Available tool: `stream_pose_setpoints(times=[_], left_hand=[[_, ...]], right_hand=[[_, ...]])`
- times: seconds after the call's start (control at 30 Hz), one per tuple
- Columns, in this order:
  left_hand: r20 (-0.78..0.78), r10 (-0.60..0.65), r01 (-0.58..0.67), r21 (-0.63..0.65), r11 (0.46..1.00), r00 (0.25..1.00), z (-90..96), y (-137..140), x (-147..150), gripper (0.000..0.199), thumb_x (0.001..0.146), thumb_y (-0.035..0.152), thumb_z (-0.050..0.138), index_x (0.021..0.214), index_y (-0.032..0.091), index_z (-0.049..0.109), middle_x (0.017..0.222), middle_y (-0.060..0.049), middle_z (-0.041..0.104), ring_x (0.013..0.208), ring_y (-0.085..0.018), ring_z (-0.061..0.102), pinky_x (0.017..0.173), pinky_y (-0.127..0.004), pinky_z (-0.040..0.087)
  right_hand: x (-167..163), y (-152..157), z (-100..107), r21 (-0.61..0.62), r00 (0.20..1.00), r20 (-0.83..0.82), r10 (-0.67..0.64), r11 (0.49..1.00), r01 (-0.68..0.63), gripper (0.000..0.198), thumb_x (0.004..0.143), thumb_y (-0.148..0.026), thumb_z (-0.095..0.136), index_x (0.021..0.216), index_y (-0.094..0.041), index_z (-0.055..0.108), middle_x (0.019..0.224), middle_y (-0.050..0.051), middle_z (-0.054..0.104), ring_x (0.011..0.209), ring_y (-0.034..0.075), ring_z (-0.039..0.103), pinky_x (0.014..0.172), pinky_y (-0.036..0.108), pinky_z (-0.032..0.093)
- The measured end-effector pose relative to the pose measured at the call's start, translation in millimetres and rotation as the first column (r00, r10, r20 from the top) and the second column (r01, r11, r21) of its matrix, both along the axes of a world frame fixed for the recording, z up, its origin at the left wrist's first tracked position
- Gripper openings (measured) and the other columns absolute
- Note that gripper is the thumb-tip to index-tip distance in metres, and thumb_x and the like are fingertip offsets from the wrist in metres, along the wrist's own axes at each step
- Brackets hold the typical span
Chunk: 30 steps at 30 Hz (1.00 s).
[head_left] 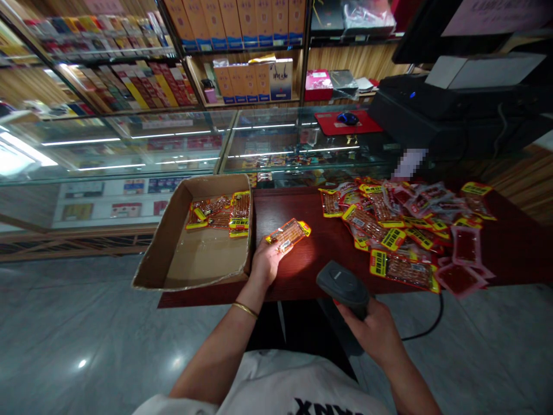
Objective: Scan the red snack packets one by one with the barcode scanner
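Note:
My left hand (265, 264) grips a snack packet (288, 235) with yellow ends and brown strips showing through its clear film. A patch of light falls on the packet and the table beside it. In my right hand (375, 328) is a dark grey barcode scanner (343, 285), its head turned toward that packet. To the left, an open cardboard box (190, 259) has several similar packets (220, 213) at its far end. On the right lies a heap of packets (375, 225), mixed with clear packs of something dark red (466, 245).
The dark red wooden table (276, 202) adjoins a glass display counter (173, 144). A computer mouse (348, 118) rests on a red mat (324, 124). Black equipment (458, 115) stands at the back right. The scanner's cable (432, 328) loops beside the table edge. Shelves of boxes line the back.

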<state>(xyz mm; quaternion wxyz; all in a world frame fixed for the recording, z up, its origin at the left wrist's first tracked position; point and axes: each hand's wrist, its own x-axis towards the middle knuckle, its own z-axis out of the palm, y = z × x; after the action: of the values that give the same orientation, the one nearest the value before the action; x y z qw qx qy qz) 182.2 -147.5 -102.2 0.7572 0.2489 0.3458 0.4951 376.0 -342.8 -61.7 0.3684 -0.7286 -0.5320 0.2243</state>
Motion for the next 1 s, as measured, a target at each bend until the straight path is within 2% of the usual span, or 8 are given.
stream_pose_setpoints(times=[0.13, 0.37, 0.47, 0.53, 0.63, 0.8, 0.9, 1.0], left_hand=[[-0.008, 0.005, -0.005, 0.015, 1.0, 1.0, 2.8, -1, 1, 0.03, 0.073, 0.023, 0.082, 0.095, 0.019, 0.063, 0.109, -0.009, 0.078, 0.117, -0.03, 0.07, 0.114, -0.058, 0.044], [-0.037, 0.053, -0.052, 0.009, 0.999, 0.998, 5.2, -2, 0, 0.024, 0.076, 0.02, 0.079, 0.097, 0.019, 0.068, 0.113, -0.006, 0.077, 0.111, -0.024, 0.072, 0.106, -0.048, 0.054], [-0.061, 0.028, -0.033, -0.085, 0.996, 0.998, 17.5, 2, 7, 0.019, 0.079, 0.018, 0.076, 0.098, 0.019, 0.071, 0.112, -0.006, 0.078, 0.107, -0.022, 0.073, 0.101, -0.043, 0.058], [-0.036, -0.058, 0.053, -0.121, 0.991, 0.998, 34.4, 7, 23, 0.018, 0.082, 0.017, 0.074, 0.099, 0.017, 0.072, 0.113, -0.007, 0.078, 0.105, -0.022, 0.073, 0.1, -0.041, 0.06], [0.05, -0.228, 0.231, -0.068, 0.971, 0.972, 70.3, 12, 71, 0.015, 0.085, 0.016, 0.07, 0.1, 0.015, 0.072, 0.114, -0.01, 0.077, 0.105, -0.022, 0.073, 0.102, -0.044, 0.06], [0.144, -0.463, 0.47, -0.02, 0.882, 0.875, 128.5, 24, 202, 0.02, 0.088, 0.002, 0.055, 0.101, 0.011, 0.067, 0.113, -0.013, 0.075, 0.107, -0.02, 0.072, 0.106, -0.043, 0.057], [0.119, -0.548, 0.559, -0.099, 0.823, 0.828, 155.2, 32, 281, 0.027, 0.085, -0.004, 0.05, 0.103, 0.013, 0.062, 0.108, -0.011, 0.072, 0.096, -0.015, 0.07, 0.098, -0.034, 0.061], [0.064, -0.599, 0.6, -0.173, 0.781, 0.798, 176.2, 34, 335, 0.034, 0.08, -0.005, 0.053, 0.107, 0.014, 0.058, 0.1, -0.007, 0.068, 0.084, -0.013, 0.068, 0.089, -0.031, 0.063]], right_hand=[[2, -2, -4, -0.017, 1.0, 0.008, 0.002, 1.0, -0.002, 0.04, 0.09, -0.052, 0.062, 0.106, -0.021, 0.081, 0.099, 0.012, 0.085, 0.093, 0.034, 0.082, 0.087, 0.04, 0.065], [2, -3, -3, 0.001, 1.0, -0.013, -0.013, 1.0, 0.013, 0.034, 0.09, -0.046, 0.064, 0.105, -0.021, 0.081, 0.097, 0.01, 0.085, 0.092, 0.031, 0.082, 0.085, 0.037, 0.064], [2, -4, -2, -0.001, 0.998, -0.058, -0.036, 0.999, 0.036, 0.03, 0.09, -0.043, 0.064, 0.102, -0.022, 0.081, 0.096, 0.01, 0.085, 0.091, 0.031, 0.081, 0.082, 0.036, 0.064], [4, -6, -3, -0.005, 0.993, -0.108, -0.057, 0.998, 0.057, 0.03, 0.091, -0.041, 0.064, 0.105, -0.021, 0.08, 0.1, 0.01, 0.085, 0.095, 0.031, 0.081, 0.085, 0.037, 0.063], [9, -10, -7, -0.014, 0.976, -0.182, -0.116, 0.993, 0.115, 0.031, 0.09, -0.041, 0.066, 0.108, -0.019, 0.08, 0.103, 0.011, 0.084, 0.097, 0.032, 0.08, 0.086, 0.037, 0.062], [16, -20, -10, -0.036, 0.953, -0.223, -0.206, 0.979, 0.203, 0.03, 0.087, -0.04, 0.069, 0.106, -0.02, 0.08, 0.101, 0.009, 0.084, 0.093, 0.032, 0.079, 0.086, 0.039, 0.061], [19, -24, -8, -0.027, 0.942, -0.236, -0.239, 0.971, 0.239, 0.029, 0.086, -0.039, 0.069, 0.103, -0.019, 0.081, 0.099, 0.01, 0.085, 0.093, 0.033, 0.079, 0.083, 0.04, 0.061], [21, -26, -7, -0.027, 0.94, -0.221, -0.259, 0.965, 0.259, 0.025, 0.086, -0.039, 0.07, 0.098, -0.019, 0.081, 0.092, 0.009, 0.084, 0.087, 0.032, 0.079, 0.078, 0.037, 0.061]])
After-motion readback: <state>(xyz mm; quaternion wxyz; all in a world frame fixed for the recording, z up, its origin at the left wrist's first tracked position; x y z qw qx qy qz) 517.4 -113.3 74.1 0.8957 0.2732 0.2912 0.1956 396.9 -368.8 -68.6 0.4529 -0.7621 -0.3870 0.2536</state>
